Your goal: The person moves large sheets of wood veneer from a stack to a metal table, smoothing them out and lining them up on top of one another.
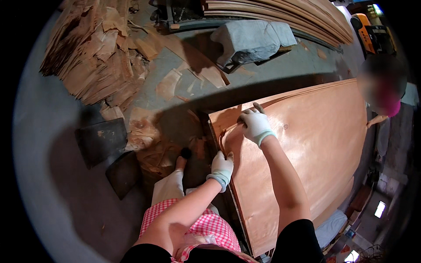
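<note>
A stack of large, thin reddish-brown wood veneer sheets (307, 144) lies to my right. My left hand (222, 167), in a white glove, is closed on the near left edge of the top veneer sheet, its thumb on top and its other fingers mostly hidden. Farther off, my right hand (255, 124), in a white glove with dark fingertips, curls over the sheet's far edge near the corner. Between the two hands that corner bends up, and lower sheets show beneath it.
A co-worker (383, 87) stands at the stack's far right end, one hand at its edge. A ragged veneer pile (94, 48), a cloth-covered block (252, 41) and long curved sheets (280, 11) lie beyond. Dark flat pieces (101, 140) and veneer scraps lie on the floor to my left.
</note>
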Demonstrator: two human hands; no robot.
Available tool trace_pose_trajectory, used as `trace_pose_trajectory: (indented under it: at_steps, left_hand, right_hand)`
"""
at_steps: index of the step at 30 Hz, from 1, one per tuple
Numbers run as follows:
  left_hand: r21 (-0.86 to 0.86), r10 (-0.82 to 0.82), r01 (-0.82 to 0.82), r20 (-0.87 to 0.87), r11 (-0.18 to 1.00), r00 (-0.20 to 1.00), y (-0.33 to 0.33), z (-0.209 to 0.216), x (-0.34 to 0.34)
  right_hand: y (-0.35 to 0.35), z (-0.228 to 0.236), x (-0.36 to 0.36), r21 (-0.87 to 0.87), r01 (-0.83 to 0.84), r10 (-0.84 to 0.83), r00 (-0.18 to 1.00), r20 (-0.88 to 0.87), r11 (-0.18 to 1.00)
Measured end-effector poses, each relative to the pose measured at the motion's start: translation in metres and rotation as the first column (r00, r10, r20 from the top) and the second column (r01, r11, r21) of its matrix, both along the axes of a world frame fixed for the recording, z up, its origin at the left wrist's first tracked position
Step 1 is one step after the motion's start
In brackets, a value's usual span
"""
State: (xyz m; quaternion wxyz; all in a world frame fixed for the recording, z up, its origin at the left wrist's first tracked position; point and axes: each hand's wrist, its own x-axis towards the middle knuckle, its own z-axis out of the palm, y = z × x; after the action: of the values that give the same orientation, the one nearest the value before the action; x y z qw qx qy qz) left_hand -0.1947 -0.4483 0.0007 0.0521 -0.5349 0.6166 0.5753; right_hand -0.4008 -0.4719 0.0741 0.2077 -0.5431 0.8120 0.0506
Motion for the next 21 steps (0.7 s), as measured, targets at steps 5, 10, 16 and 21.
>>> trace_pose_trajectory:
  at_steps: [5,10,16,21]
  left_hand:
    - [0.041,0.004,0.000,-0.097,0.999,0.995,0.002,-0.002,0.011]
    - [-0.064,0.033,-0.038,-0.073,0.997,0.997,0.001,0.016,0.013]
    - [-0.040,0.108,-0.115,-0.139,0.993,0.984,-0.003,0.009,0.023]
    - [0.101,0.153,-0.140,-0.139,0.985,0.978,-0.006,0.014,0.022]
  right_hand:
    - [0.020,0.016,0.004,-0.083,0.019,-0.018,1.000,0.015,0.996]
    - [0.020,0.019,0.003,-0.057,-0.020,0.022,0.999,0.034,0.998]
    - [0.013,0.005,-0.003,-0.013,-0.082,0.083,0.992,0.100,0.997]
    - [-0.008,-0.008,-0.002,0.182,-0.096,0.093,0.995,0.025,0.979]
